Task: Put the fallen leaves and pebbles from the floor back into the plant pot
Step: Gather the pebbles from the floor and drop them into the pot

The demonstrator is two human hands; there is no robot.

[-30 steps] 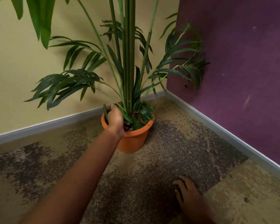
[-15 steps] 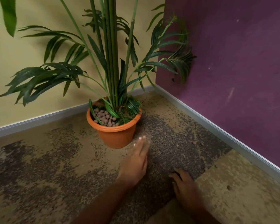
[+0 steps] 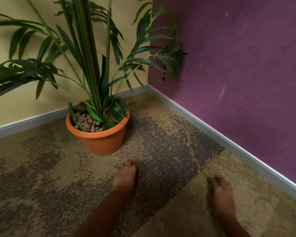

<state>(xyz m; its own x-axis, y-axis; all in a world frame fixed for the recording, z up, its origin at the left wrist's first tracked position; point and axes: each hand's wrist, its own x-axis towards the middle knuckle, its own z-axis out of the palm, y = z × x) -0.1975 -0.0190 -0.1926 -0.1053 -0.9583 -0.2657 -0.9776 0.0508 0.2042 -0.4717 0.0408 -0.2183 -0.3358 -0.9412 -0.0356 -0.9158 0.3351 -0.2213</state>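
An orange plant pot stands in the room's corner, holding a tall green palm and a heap of brown pebbles. A few loose pebbles lie on the carpet right of the pot, another pebble nearer to me. My left hand is low over the carpet in front of the pot, fingers stretched forward, holding nothing. My right hand rests on the carpet further right, blurred, with nothing visible in it. I see no fallen leaf on the floor.
A yellow wall is behind the pot and a purple wall is on the right, both with grey skirting. Palm fronds hang out over the floor on the left. The carpet is mottled tan and dark.
My left hand left the pot rim, pulled back and dropped to the carpet in front of the pot. The right hand stayed on the floor. The view moved closer and rightwards.
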